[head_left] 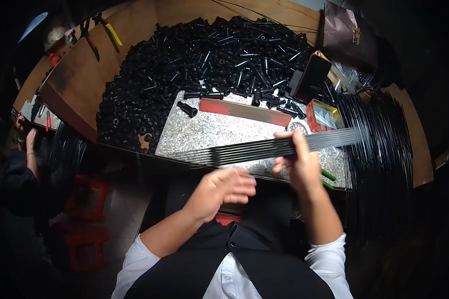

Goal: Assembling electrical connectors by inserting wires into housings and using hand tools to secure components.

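My right hand [304, 164] is closed around a flat row of thin black rods [254, 150], held nearly level above the speckled board [177, 134]. Both ends of the rods are smeared by motion. Just below the row, apart from it, is my left hand [220, 192]; its fingers are stretched out, slightly blurred, with nothing in them. Behind the rods a red-edged bar [244, 111] lies across the board. One short black tubular part [187, 109] rests left of that bar.
A large heap of black tubular parts [209, 55] fills the wooden bin. More long black rods [379, 134] hang over the right edge. A phone [312, 77], a red box [322, 115] and green-handled pliers [328, 175] are nearby. Another person's hand [31, 142] shows far left, near red stools [87, 199].
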`<state>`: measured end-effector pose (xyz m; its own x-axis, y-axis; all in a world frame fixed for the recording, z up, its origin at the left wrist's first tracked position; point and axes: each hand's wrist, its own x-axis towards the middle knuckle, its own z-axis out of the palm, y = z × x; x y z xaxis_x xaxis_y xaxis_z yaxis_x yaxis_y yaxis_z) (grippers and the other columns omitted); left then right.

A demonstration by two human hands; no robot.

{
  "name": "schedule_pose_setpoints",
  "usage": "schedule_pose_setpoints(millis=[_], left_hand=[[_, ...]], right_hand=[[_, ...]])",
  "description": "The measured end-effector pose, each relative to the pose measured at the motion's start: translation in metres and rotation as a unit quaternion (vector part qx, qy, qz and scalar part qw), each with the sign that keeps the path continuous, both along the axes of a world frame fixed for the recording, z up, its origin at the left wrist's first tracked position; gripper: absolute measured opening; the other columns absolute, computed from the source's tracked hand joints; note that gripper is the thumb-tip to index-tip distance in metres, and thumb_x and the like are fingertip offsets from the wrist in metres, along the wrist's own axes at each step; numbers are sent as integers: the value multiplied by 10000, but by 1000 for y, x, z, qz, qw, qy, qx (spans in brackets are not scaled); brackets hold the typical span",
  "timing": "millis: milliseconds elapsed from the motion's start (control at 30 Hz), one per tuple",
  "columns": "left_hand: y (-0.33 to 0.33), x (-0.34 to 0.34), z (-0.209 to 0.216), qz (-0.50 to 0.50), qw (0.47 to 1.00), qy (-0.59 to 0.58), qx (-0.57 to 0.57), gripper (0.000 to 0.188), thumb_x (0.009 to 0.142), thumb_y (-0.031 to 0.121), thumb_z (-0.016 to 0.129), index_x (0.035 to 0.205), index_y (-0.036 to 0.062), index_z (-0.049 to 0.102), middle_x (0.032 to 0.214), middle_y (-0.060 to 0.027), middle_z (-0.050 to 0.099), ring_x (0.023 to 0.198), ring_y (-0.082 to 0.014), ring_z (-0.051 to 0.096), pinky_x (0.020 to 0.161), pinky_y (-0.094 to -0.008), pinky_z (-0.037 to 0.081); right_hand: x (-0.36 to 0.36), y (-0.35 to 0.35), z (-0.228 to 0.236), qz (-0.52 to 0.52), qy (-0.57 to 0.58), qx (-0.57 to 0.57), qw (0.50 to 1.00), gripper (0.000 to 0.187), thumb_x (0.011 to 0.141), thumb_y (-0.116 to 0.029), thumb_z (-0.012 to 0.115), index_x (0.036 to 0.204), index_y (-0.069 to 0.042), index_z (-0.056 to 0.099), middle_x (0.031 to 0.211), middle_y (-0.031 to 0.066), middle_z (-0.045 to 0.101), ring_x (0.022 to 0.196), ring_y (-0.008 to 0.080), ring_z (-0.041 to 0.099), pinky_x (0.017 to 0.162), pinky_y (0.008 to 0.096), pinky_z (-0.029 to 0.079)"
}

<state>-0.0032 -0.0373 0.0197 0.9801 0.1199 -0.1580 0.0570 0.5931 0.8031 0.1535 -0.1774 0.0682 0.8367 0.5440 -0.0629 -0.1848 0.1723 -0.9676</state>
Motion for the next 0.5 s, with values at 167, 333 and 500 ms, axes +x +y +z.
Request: schedule_pose_setpoints(millis=[167,333,500], left_hand=[[-7,-25,37,-85,974,-55,203,244,942,103,563,1125,-58,586,979,-162,687,862,-177,681,736,-267,550],[10,-19,62,95,915,-121,372,200,922,64,582,1083,-54,606,932,-133,690,869,-150,660,765,-256,528],[32,5,86,201,869,-142,429,282,917,66,584,1167,-59,546,1048,-129,654,1004,-170,621,880,-287,484]], right_hand=[[16,-8,62,119,-158,-78,977,405,986,-308,457,916,51,631,723,100,594,482,130,562,416,254,487],[3,7,52,326,-275,-249,870,244,939,-234,575,840,-13,598,643,34,555,526,97,541,480,253,444],[-11,19,4,429,-364,-186,805,299,929,-312,591,831,-30,578,613,53,535,515,147,551,491,297,453]])
